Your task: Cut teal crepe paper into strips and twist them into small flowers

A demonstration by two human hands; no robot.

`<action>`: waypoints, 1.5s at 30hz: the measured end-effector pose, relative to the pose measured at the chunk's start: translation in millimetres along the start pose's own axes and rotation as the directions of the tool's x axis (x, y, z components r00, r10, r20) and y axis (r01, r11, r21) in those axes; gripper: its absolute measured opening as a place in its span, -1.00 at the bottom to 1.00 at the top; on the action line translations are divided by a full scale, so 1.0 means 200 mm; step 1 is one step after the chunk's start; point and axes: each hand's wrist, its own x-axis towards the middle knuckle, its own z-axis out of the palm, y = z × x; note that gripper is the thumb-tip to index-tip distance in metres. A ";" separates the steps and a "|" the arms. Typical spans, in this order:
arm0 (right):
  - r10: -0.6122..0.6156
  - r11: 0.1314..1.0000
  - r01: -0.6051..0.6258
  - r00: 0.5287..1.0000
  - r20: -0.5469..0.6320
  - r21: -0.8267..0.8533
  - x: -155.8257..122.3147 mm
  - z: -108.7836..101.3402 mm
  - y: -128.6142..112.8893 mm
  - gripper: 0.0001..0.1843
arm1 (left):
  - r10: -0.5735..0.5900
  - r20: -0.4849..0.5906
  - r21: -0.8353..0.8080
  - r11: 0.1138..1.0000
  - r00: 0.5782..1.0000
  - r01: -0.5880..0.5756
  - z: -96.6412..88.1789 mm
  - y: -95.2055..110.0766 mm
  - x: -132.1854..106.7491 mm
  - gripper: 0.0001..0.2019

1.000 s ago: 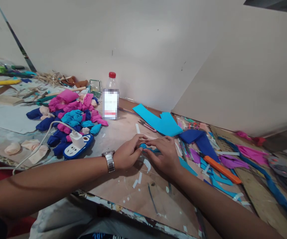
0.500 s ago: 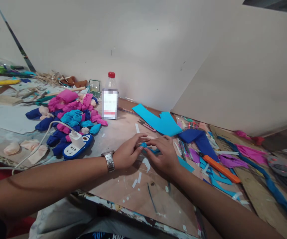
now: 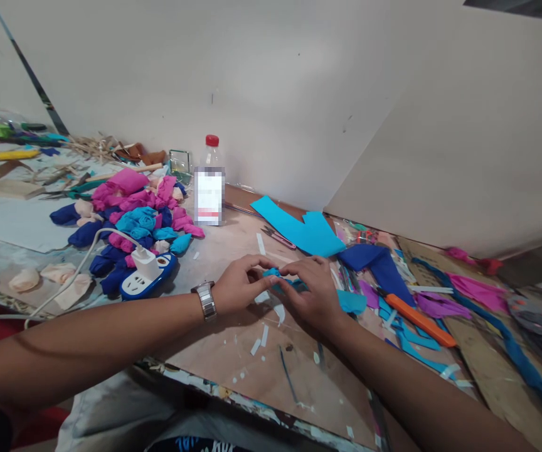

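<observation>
Both hands meet at the middle of the worktable. My left hand, with a metal watch on its wrist, pinches one end of a small rolled light-blue strip. My right hand pinches the same strip from the other side; the strip's free end trails out to the right beyond that hand. The roll is held slightly above the table surface. White paper scraps lie under the hands.
A pile of pink, blue and cyan rolled pieces lies at left beside a blue power strip with a white charger. A red-capped bottle, cyan sheets, an orange cutter and coloured strips lie around.
Both hands have lifted the blue roll slightly off the table and the fingers have closed more tightly on it. The strip's free end now shows at the right of my right hand.
</observation>
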 end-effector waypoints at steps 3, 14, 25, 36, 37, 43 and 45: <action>0.009 1.000 -0.009 1.000 0.010 0.002 0.00 0.00 0.00 -0.74 | -0.079 0.002 -0.070 0.994 0.997 0.079 0.00 0.02 0.00 -0.49; 0.017 1.000 -0.017 1.000 0.013 0.006 0.01 -0.01 -0.02 -0.85 | -0.110 -0.072 -0.114 0.988 0.991 0.101 0.00 0.02 0.02 -0.44; 0.011 1.000 -0.012 1.000 0.008 0.014 0.00 -0.01 -0.01 -0.84 | -0.059 -0.036 -0.097 0.994 0.998 0.055 0.00 -0.01 0.02 -0.46; 0.049 0.998 -0.050 0.998 0.029 0.024 0.00 -0.02 -0.03 -0.87 | -0.043 -0.023 -0.103 0.994 0.999 0.041 -0.01 0.02 0.02 -0.50; 0.054 0.998 -0.054 0.998 0.029 0.022 0.00 -0.01 -0.03 -0.87 | -0.042 -0.023 -0.097 0.994 0.999 0.040 -0.01 0.01 0.02 -0.50; 0.043 0.999 -0.044 0.999 0.024 0.031 0.00 -0.01 -0.03 -0.87 | -0.053 -0.030 -0.105 0.993 0.998 0.050 0.00 0.01 0.02 -0.51; 0.036 0.998 -0.036 0.999 0.021 0.042 0.00 -0.01 -0.03 -0.87 | -0.051 -0.033 -0.109 0.993 0.998 0.047 0.00 0.01 0.02 -0.50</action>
